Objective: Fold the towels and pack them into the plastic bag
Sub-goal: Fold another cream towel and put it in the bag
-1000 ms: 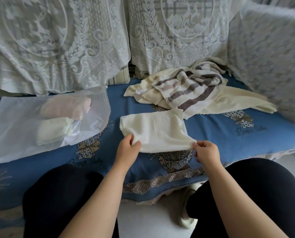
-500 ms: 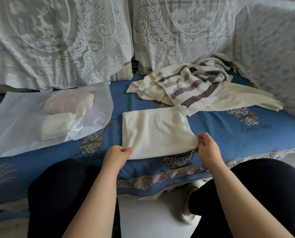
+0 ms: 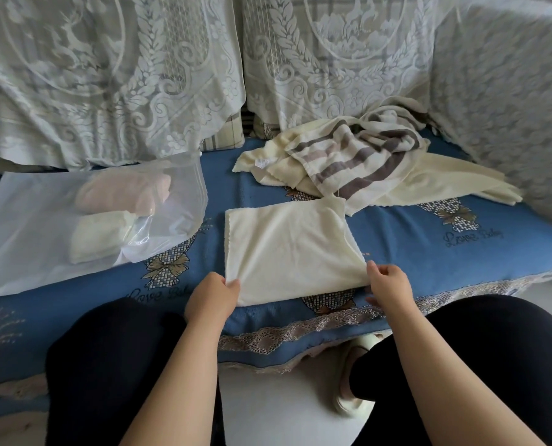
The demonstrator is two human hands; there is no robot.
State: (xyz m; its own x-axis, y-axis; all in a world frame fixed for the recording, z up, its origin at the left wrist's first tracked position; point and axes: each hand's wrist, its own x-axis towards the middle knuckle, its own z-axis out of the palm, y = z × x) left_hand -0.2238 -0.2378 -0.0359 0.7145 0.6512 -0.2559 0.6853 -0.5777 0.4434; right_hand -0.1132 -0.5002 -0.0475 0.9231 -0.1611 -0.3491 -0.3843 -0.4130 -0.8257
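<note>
A cream towel (image 3: pixel 287 249) lies folded into a flat rectangle on the blue sofa cover (image 3: pixel 413 252). My left hand (image 3: pixel 212 297) pinches its near left corner. My right hand (image 3: pixel 389 284) pinches the near right corner. To the left lies a clear plastic bag (image 3: pixel 36 220), its mouth towards the towel, holding a folded pink towel (image 3: pixel 123 194) and a folded cream towel (image 3: pixel 102 235). Behind the flat towel sits a loose heap: a brown-striped towel (image 3: pixel 358 156) on top of a cream towel (image 3: pixel 445 181).
White lace covers (image 3: pixel 113 75) drape the sofa back and the right armrest (image 3: pixel 509 98). The seat's lace-trimmed front edge (image 3: pixel 300 329) runs just below my hands. My knees in black trousers (image 3: pixel 107 365) flank a patch of white floor, with a pale slipper (image 3: pixel 348 381) on it.
The cream towel has been drawn towards me and smoothed flat; both hands slid from its lifted near edge to the two near corners.
</note>
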